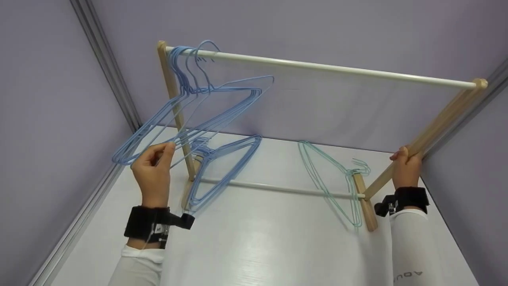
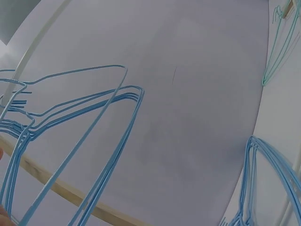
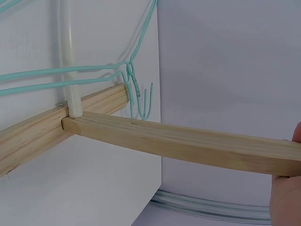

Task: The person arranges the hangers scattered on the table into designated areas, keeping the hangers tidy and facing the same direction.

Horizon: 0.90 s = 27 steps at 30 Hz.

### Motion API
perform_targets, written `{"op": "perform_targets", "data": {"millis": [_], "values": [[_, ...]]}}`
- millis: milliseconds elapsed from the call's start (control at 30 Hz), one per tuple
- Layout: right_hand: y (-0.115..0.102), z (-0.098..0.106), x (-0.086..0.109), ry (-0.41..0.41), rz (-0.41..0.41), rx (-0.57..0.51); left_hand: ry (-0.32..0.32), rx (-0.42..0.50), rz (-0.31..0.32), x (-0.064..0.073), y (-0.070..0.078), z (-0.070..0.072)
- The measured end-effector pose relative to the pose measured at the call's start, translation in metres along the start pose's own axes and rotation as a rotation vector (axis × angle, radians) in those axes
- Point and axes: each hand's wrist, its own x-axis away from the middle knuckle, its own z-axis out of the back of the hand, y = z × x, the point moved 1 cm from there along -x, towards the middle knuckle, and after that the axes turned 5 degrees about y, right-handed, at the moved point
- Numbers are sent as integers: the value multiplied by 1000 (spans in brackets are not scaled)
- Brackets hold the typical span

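Note:
Several blue wire hangers [image 1: 230, 115] hang by their hooks at the left end of the rack's white top rail [image 1: 317, 67]. My left hand [image 1: 152, 174] pinches the lower wire of the front hanger between thumb and fingers. That hanger hangs askew, a little apart from the bunch; in the left wrist view its wire [image 2: 70, 155] crosses in front of the others. On the right, my right hand [image 1: 407, 171] grips the rack's wooden side post [image 1: 440, 115]. The right wrist view shows the same post [image 3: 188, 143] running to the hand [image 3: 287, 197] at the edge.
More blue hangers [image 1: 226, 180] lie at the lower left, across the white lower rail [image 1: 274, 188]. Green hangers [image 1: 333, 184] lie at the lower right by a wooden foot [image 1: 368, 214]. The rack stands on a white surface [image 1: 258, 242] between grey walls [image 1: 357, 31].

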Motion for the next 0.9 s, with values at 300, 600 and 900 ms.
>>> {"op": "perform_targets", "data": {"millis": [300, 600, 900], "values": [[-1, 1, 0, -1, -8, -13, -20, -45, 45, -5, -1, 3], [0, 2, 0, 4, 2, -4, -42, -105, 61, -10, -2, 9], [-1, 0, -1, 7, 4, -5, -45, -114, 41, -8, 13, 10]]}}
